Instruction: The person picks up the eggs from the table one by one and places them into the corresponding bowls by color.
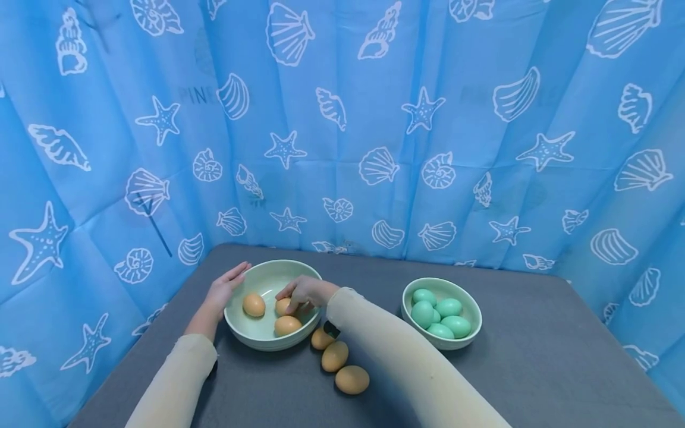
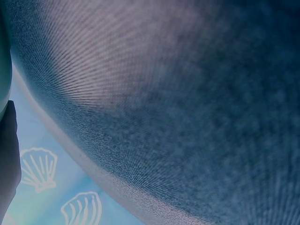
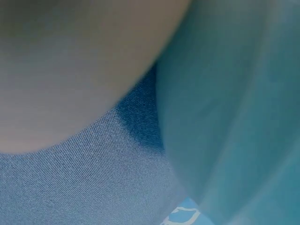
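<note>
A large pale green bowl (image 1: 259, 337) stands at the left of the table with brown eggs in it. My left hand (image 1: 220, 292) rests on its left rim, fingers stretched along the outside; the left wrist view catches part of this hand (image 2: 8, 159) beside the bowl (image 2: 3, 75). Inside the bowl, my right hand (image 1: 307, 291) has its fingers curled on a brown egg (image 1: 282, 307), partly hidden by them. Another egg (image 1: 254, 305) lies to the left, and one (image 1: 288, 326) lies nearer the front. In the right wrist view the bowl's side (image 3: 225, 103) shows close up.
Outside the bowl, a row of brown eggs (image 1: 335, 356) lies on the grey table (image 1: 278, 386), the farthest partly under my right wrist. A smaller bowl (image 1: 471, 340) with several green eggs (image 1: 448, 307) stands to the right. Behind hangs a blue shell-patterned curtain (image 1: 342, 137).
</note>
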The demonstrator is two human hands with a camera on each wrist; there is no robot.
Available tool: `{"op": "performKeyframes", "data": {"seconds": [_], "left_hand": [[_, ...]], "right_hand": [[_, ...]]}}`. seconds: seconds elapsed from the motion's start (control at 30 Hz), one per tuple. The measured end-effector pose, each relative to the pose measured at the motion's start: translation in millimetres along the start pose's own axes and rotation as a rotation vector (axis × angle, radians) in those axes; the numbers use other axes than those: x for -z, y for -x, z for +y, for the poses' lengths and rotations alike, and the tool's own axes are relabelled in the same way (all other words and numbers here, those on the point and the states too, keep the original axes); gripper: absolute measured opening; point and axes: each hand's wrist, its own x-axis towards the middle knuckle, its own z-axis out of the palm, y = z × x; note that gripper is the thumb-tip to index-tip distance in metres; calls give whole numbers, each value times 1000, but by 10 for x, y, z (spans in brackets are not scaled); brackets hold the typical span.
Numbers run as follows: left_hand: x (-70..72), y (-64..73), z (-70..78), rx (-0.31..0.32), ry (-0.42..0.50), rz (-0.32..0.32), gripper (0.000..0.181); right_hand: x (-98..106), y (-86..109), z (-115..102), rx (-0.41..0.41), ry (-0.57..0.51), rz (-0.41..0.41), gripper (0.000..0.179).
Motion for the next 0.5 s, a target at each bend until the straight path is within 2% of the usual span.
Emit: {"op": "performKeyframes", "data": {"seconds": [0.27,0.5], "left_hand": [[-2,-1,-22,0,-6,3,49],[4,-8,-22,-19,3,1,48]], "right_hand": [[20,65,-34,1,23,0,42],[92,231,-74,22,-25,-1,42]]}}
